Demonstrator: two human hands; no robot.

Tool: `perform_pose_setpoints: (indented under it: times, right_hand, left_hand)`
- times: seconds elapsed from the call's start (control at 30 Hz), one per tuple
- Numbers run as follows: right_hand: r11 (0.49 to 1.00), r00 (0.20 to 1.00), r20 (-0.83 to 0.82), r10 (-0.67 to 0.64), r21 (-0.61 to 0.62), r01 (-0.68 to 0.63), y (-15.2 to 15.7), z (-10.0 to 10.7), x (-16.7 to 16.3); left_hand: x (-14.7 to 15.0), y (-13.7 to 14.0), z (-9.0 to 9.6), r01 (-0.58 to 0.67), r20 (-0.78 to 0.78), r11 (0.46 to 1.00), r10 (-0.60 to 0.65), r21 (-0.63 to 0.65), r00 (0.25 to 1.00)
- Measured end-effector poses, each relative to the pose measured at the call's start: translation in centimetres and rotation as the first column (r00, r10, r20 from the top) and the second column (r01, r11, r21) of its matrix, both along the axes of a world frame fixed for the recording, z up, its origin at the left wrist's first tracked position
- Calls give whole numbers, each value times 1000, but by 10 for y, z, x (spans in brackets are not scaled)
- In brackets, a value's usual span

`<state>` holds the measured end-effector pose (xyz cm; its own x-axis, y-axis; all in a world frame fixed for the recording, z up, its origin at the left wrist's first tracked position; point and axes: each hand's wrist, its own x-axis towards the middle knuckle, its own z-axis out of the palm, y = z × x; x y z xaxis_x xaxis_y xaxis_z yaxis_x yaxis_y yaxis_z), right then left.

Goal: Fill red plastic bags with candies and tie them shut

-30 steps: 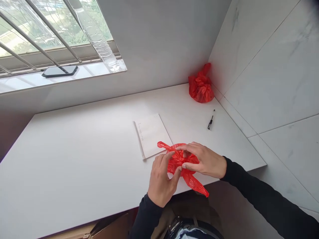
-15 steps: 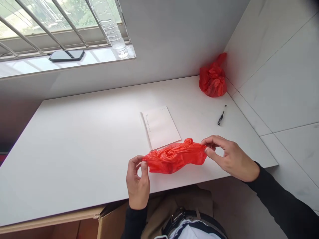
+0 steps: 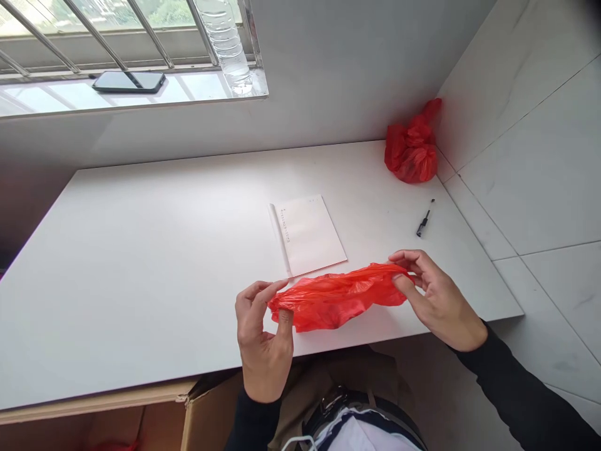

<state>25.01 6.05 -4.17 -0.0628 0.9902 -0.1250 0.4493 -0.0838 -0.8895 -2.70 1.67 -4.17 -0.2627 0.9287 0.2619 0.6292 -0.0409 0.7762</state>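
A thin red plastic bag [image 3: 335,300] is stretched sideways between my hands, over the front edge of the white table [image 3: 154,269]. At its left end, my left hand [image 3: 265,335] pinches the plastic with thumb and fingers. My right hand [image 3: 432,297] grips the other end, thumb on the near side and fingers behind. The bag is gathered into folds along its top. Just beyond it lies a pale notebook [image 3: 312,235] with a line of small writing down its left side. To the right of the notebook is a black pen [image 3: 423,222].
A knotted red bag [image 3: 412,147] sits in the far right corner against the tiled wall [image 3: 530,156]. On the windowsill are a phone [image 3: 129,81] and a clear water bottle [image 3: 230,53]. An open cardboard box [image 3: 107,407] stands below the table's front edge.
The red bag is pulled out longer and straighter, and the small tuft on its top is gone. My right hand has moved slightly right. The view has shifted a little.
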Motion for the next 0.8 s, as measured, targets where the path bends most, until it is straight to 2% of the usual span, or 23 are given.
perform_pose_setpoints:
  times: [0.1,0.17,0.23,0.3,0.33,0.4,0.43,0.5,0.57,0.6,0.67,0.8]
  right_hand:
    - [979,991,110,79,180,-98,3,12,-15]
    - [973,989,98,112,192,-130,8,18,-19]
    - [989,1000,25,4,146,-8,13,20,-16]
    - [977,983,-59,-173,114,179,14,20,-9]
    - [956,964,-95,-247,141,259,11,21,-6]
    - [882,935,-182,-304,318,349,2,27,-7]
    - [848,946,-215,-244,426,316,-3,33,-11]
    - [809,987,-158,22,583,75,-11,44,-24]
    - [764,954,44,295,590,-263,-12,52,-39]
    - [737,917,152,369,553,-388,-10,52,-46]
    - [714,870,296,395,498,-493,-6,49,-54]
    - [752,835,376,401,386,-534,-8,40,-53]
  left_hand:
    - [8,-2,11,69,-29,997,-68,32,997]
    - [8,-2,16,59,-15,997,-58,51,998]
    - [1,-2,19,-16,28,999,14,51,1000]
    - [-7,-2,20,-73,114,997,74,-9,991]
    - [-10,-3,22,-79,173,995,87,-56,981]
    - [-12,-4,26,-57,276,990,90,-127,957]
    - [-10,-4,29,-38,321,990,80,-134,944]
    - [-5,-3,36,2,407,994,41,-105,913]
    - [2,-2,43,50,492,994,4,-97,871]
    - [5,-2,46,71,519,991,-1,-115,855]
    - [9,-1,49,78,518,983,21,-168,855]
    - [9,-3,44,28,491,963,111,-267,864]
